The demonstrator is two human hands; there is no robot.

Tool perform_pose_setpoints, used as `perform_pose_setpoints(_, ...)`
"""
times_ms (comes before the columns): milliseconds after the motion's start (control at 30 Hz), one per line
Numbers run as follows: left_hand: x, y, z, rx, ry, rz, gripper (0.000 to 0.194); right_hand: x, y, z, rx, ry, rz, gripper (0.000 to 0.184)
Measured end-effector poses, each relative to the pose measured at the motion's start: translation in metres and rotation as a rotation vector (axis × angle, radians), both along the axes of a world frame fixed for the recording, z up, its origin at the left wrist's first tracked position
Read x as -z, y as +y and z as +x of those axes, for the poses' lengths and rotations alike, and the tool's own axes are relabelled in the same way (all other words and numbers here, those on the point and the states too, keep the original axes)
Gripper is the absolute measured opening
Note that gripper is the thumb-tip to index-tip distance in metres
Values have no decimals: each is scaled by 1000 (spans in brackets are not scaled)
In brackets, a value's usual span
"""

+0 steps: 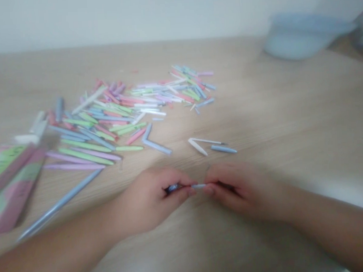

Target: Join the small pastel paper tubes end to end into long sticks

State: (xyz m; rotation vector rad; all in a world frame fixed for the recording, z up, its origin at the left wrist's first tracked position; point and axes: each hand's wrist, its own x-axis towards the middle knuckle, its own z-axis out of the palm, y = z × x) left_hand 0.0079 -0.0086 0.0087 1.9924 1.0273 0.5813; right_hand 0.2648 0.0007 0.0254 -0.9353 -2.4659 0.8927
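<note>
Between the fingertips of both hands a thin light blue pen part lies level, just above the wooden table. My left hand pinches its left end, and something blue shows inside the curl of those fingers. At its right end, the thumb and fingers of my right hand are closed on it. Just beyond the hands lie a white pen piece, a thin refill and a short blue pen barrel piece. Blur hides the finer details.
A heap of pink, green, blue, purple and white pen parts spreads over the table's left and middle. Pastel boxes stand at the left edge, near a long blue tube. A light blue basin sits at the back right.
</note>
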Motion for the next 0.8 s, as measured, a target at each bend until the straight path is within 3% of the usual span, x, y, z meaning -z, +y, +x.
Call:
perform_pose_setpoints(133, 0, -1, 1, 1, -1, -19, 11, 2, 0, -1, 37, 19, 14, 7)
perform_pose_setpoints(333, 3, -1, 2, -29, 1, -31, 13, 2, 1, 6, 64, -15, 94, 25)
perform_pose_setpoints(400, 3, -2, 2, -41, 10, -26, 12, -2, 8, 16, 172, 59, 193, 19)
perform_pose_setpoints(467, 4, -2, 3, -23, 15, -18, 11, -5, 17, 27, 371, 195, 267, 9)
perform_pose_setpoints(533, 4, -2, 3, -2, 23, -6, 11, -6, 27, 34, 562, 330, 248, 12)
perform_pose_setpoints(600, 5, -2, 5, 8, 39, 14, 10, -4, 34, 34, 652, 406, 169, 19)
perform_pose_setpoints(700, 5, -1, 7, 19, 76, 48, 8, 2, 38, 23, 604, 338, 103, 19)
perform_pose_setpoints(800, 5, -1, 10, 21, 102, 76, 10, 7, 45, 5, 451, 105, 161, 16)
